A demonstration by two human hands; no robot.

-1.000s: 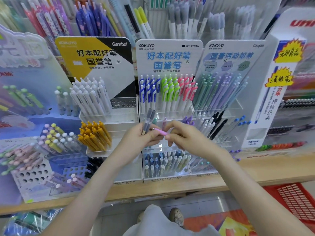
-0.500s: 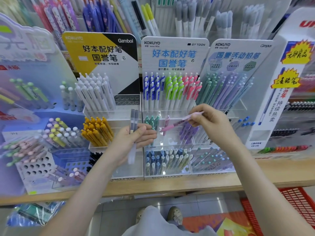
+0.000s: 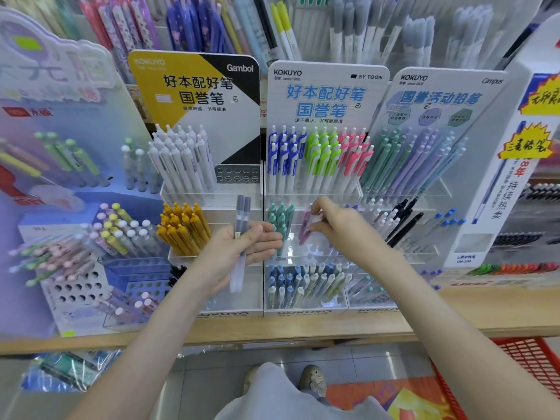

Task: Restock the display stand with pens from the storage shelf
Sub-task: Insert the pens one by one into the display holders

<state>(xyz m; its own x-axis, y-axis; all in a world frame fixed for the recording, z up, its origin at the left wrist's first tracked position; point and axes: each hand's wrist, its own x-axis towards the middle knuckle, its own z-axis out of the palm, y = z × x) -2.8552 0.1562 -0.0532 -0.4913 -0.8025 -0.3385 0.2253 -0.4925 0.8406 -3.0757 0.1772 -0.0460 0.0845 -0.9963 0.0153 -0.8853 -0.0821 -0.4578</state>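
Pink pen (image 3: pixel 304 232) sits pinched in right grip (image 3: pixel 342 225).

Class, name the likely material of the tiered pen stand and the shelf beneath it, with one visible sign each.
Tiered pen stand: probably clear acrylic, glossy; pens show through its walls. Shelf: seemingly wood or wood-look laminate, matt; flat tan surface.

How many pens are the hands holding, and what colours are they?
Grey-capped pens, held in the left hand: 2
Pink pen, pinched in the right hand: 1
Total: 3
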